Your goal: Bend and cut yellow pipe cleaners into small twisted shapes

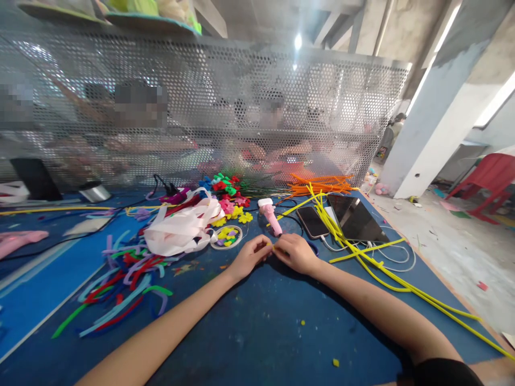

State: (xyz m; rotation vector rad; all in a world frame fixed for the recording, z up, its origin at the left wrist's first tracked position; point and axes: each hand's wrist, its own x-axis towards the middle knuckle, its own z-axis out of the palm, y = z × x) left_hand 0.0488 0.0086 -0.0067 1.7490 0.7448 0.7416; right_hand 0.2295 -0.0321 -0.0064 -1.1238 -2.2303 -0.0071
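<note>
My left hand [253,256] and my right hand [296,253] meet over the blue table, fingertips pinched together. Between them shows a tiny bit of a yellow piece [273,247], mostly hidden by the fingers; its kind is unclear. Just beyond the fingertips lies a pink handheld tool [272,219] with a white end, which looks like a small glue gun. Left of it are yellow flower shapes [244,217] and a white ring-shaped roll [240,236] with small yellow and purple pieces inside. A dark blue loop, perhaps a scissor handle [313,247], shows beside my right hand.
Left lie white ribbon [181,228], fuzzy coloured strips [134,284] and another pink tool [24,242]. Right are a phone [313,222], a dark tablet [358,217], cables and long yellow stems [386,273]. Orange stems [322,185] lie before a perforated metal screen [225,107]; people sit behind it.
</note>
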